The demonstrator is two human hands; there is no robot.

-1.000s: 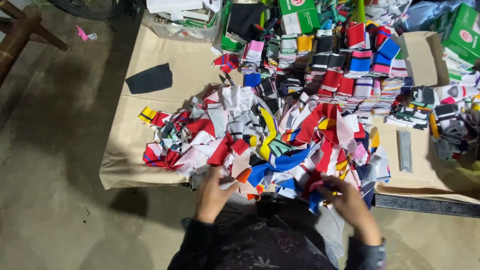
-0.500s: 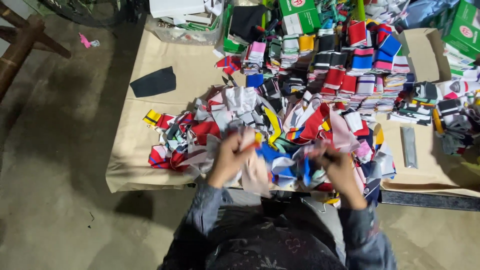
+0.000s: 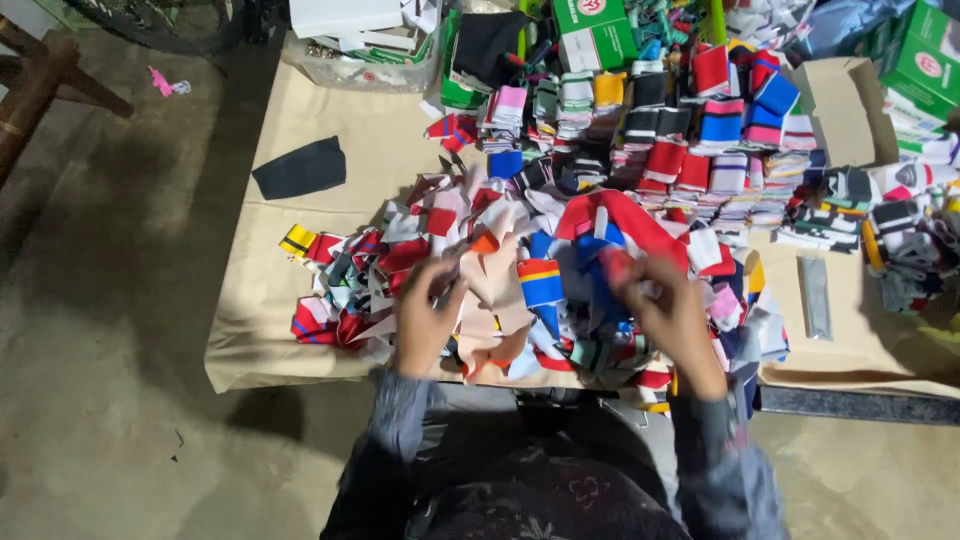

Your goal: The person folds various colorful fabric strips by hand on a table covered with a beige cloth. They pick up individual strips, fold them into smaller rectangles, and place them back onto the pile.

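I see my left hand point(image 3: 425, 315) and right hand point(image 3: 668, 305) raised over the heap of coloured fabric scraps point(image 3: 530, 275) on the paper-covered table point(image 3: 300, 215), each pinching a piece, with folded stacks point(image 3: 700, 150) behind.

I cannot tell what my left hand point(image 3: 425, 318) grips: its fingers curl into the peach cloth strip point(image 3: 497, 300), and motion blurs them. My right hand point(image 3: 668, 305) is blurred too, its fingertips buried in the loose pile of cloth pieces point(image 3: 520, 270). The green box point(image 3: 925, 55) is cut by the right edge, the wooden stool point(image 3: 40, 90) by the left. The stacked pieces point(image 3: 700, 140) are too small to tell apart.
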